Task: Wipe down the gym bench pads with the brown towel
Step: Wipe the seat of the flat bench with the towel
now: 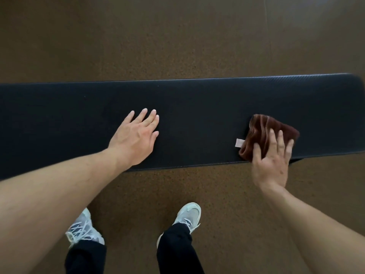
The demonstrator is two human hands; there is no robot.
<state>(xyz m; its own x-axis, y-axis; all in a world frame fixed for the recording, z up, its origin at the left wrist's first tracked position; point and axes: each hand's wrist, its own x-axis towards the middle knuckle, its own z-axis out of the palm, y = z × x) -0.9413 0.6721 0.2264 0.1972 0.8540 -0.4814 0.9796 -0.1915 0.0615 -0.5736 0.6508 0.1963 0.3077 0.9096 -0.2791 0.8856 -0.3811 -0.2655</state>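
Bench pad [197, 107]: long black padded bench is seen from above, running left to right across the view, its rounded end at the right; no second pad is in view.
Brown towel [262, 131]: folded into a thick wad, it is laid on the pad near the right end, close to the near edge, with a pale label [240, 142] sticking out at its left side. Folding is judged to give a firm, palm-sized wiping face.
Right hands entry, right hand [271, 165]: fingers are spread and nearly straight, pressed flat on the towel's near part; nothing is gripped, so the cloth is pushed rather than pinched.
Left hand [136, 140]: laid open and flat on the bare pad near the middle, holding nothing, well apart from the towel; it is judged to be placed there as a brace while the body leans over.
Stance: two pale sneakers [189, 214] are planted on the brown speckled floor [177, 36] just before the bench.
Step in hand: wiping at the pad's right end is judged under way.
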